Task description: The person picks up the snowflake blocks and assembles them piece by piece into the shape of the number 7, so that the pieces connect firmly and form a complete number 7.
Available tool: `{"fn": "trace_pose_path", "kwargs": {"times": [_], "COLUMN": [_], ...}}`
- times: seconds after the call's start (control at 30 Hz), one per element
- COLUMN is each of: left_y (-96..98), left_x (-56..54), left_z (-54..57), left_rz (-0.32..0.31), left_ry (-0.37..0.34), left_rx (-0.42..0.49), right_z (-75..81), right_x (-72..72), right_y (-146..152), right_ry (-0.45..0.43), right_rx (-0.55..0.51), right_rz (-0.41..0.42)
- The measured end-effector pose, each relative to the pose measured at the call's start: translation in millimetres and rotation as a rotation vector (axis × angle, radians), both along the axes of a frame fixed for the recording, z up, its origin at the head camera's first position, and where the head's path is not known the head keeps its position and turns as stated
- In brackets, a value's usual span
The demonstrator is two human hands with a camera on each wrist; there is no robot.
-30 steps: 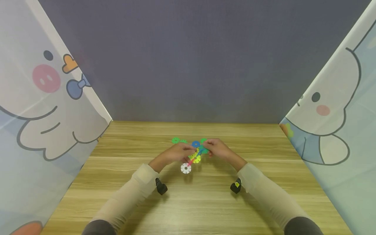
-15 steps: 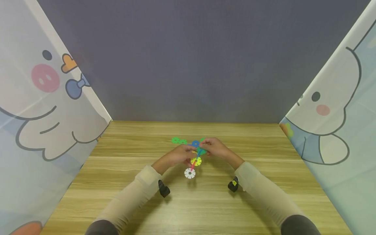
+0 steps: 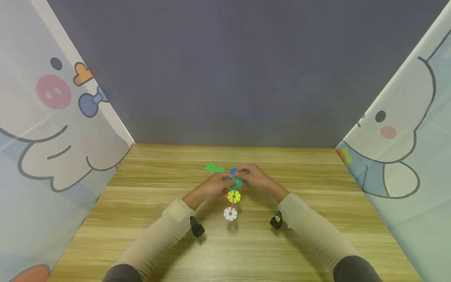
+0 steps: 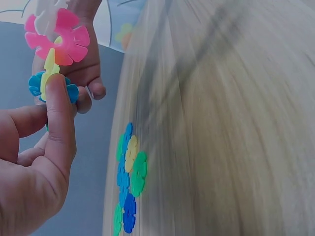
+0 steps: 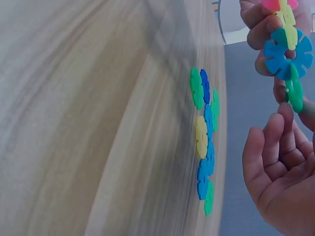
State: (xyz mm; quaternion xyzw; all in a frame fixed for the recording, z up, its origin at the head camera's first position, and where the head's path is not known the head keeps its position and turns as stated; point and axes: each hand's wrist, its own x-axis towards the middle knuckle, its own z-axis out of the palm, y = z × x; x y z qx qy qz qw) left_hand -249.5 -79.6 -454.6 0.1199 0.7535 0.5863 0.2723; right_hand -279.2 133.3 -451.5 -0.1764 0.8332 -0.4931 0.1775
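Between my hands hangs a chain of interlocking plastic discs, held above the table. From the near end it runs through a white disc (image 3: 230, 214), a pink disc (image 4: 76, 39), a yellow disc (image 3: 233, 196), a blue disc (image 5: 275, 51) and a green disc (image 5: 297, 96). My left hand (image 3: 213, 185) pinches the chain around the yellow and blue discs. At the far end, the fingers of my right hand (image 3: 258, 179) pinch the green disc, partly hidden in the head view.
Loose discs lie flat behind the hands: a green disc (image 3: 211, 167), a dark blue disc (image 4: 129, 213), a yellow disc (image 5: 201, 137) and several others. A grey panel (image 3: 232, 78) backs the wooden table (image 3: 232, 250); cartoon-printed panels stand on both sides.
The white end of the chain has swung toward me and slightly right, so the chain now hangs straighter. My right hand has shifted a little left, closer to the left hand.
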Motion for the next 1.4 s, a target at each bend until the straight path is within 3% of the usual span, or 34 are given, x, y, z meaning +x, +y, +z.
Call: {"fn": "trace_pose_path", "kwargs": {"times": [0.17, 0.4, 0.53, 0.8, 0.97, 1.27, 1.4], "left_y": [-5.1, -10.8, -11.0, -10.0, -9.4, -10.2, -10.4], "left_x": [-1.0, -0.6, 0.9, 0.4, 2.0, 2.2, 2.1], "left_z": [-1.8, -5.5, -5.4, -6.6, -5.2, -4.3, -5.1], "left_rz": [0.01, 0.041, 0.06, 0.089, 0.107, 0.101, 0.099], "left_ry": [0.01, -0.003, -0.025, -0.057, -0.058, -0.064, -0.064], "left_rx": [0.004, 0.026, 0.044, 0.059, 0.038, 0.011, 0.007], "right_z": [-0.8, -9.4, -18.0, -26.6, -28.7, -32.6, -31.5], "right_x": [-3.0, -13.4, -20.3, -23.8, -24.1, -25.8, -24.6], "right_y": [1, 10, 14, 16, 15, 15, 15], "right_ry": [0.071, 0.287, 0.353, 0.336, 0.37, 0.401, 0.375], "right_rx": [0.056, 0.268, 0.348, 0.49, 0.563, 0.601, 0.59], "right_rz": [-0.016, -0.032, -0.037, -0.03, -0.022, -0.027, -0.027]}}
